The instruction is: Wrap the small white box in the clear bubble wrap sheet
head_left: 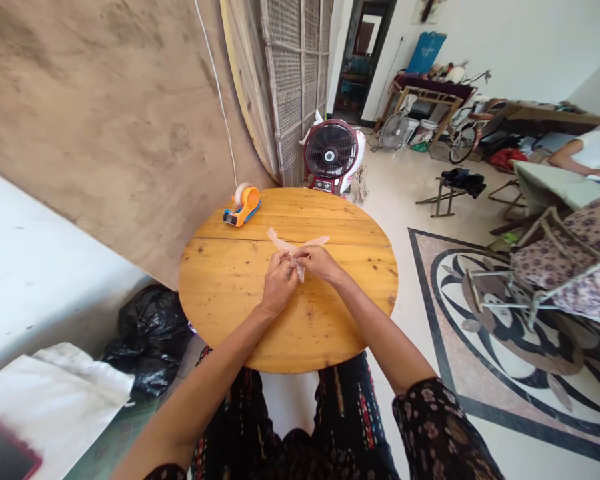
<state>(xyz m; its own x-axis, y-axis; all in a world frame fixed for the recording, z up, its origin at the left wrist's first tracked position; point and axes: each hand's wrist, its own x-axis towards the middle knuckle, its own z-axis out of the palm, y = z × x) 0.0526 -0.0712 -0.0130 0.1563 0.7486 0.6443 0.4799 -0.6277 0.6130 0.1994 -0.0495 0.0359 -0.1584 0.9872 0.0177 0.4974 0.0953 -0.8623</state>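
Over the middle of a round wooden table (pixel 330 327), both hands meet at a thin, see-through whitish plastic bag (pixel 316 242). Two loose ends of the bag spread out beyond my fingers, and a short piece hangs below them. My left hand (pixel 279 285) is closed, its bent fingers pinching the plastic. From the other side, my right hand (pixel 319 262) grips the bag with thumb and forefinger, right against the left fingertips. The part of the bag between the hands is hidden. Toward the table's far left edge stands an orange and blue tape dispenser (pixel 243 205) with a roll of tape.
A dark red fan (pixel 331 150) stands behind the table. Black plastic bags (pixel 153 327) lie at lower left, beside a wall. To the right are a small stool (pixel 447 193), a folding chair (pixel 555 253) and another person (pixel 577 157) seated at a table.
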